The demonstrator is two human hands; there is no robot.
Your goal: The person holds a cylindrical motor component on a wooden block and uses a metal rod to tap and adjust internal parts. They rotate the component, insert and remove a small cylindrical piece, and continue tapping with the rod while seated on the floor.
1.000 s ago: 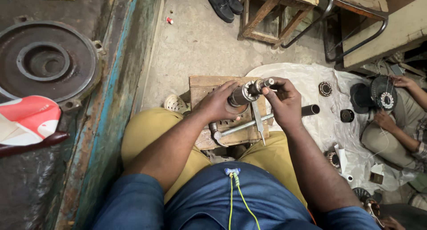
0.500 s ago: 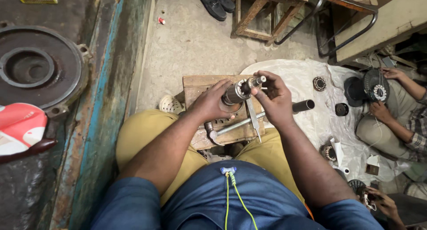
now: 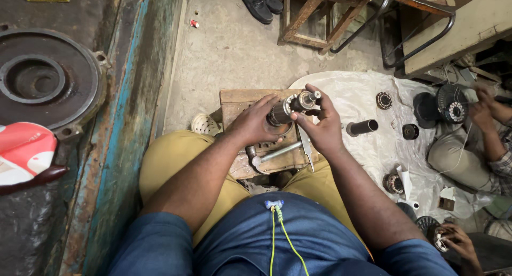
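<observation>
- Over my lap, above a worn wooden block (image 3: 240, 101), I hold a dark cylindrical metal rotor with a stepped steel shaft (image 3: 290, 106) in both hands.
- My left hand (image 3: 254, 122) wraps around the rotor's thick dark body, fingers closed firmly on it from the left.
- My right hand (image 3: 320, 124) is curled at the shaft end, fingertips pinched around the bright stepped tip, so the fingers are closed on the part too.
- The rotor is tilted, its shaft end pointing up and to the right, held clear of the block.
- On the block below my hands lies a steel hammer with a metal handle (image 3: 269, 155), and just beside it a thin flat metal tool (image 3: 305, 146), partly hidden by my right hand.
- To the right, on a crumpled white plastic sheet (image 3: 362, 97), rest a short dark metal tube (image 3: 362, 128), a round bearing (image 3: 384, 100) and a small black bush (image 3: 410, 131).
- Farther right another person's hands (image 3: 482, 113) hold a black round fan-like part (image 3: 445, 104).
- On the left bench sits a big round cast-iron cover plate (image 3: 42, 84).
</observation>
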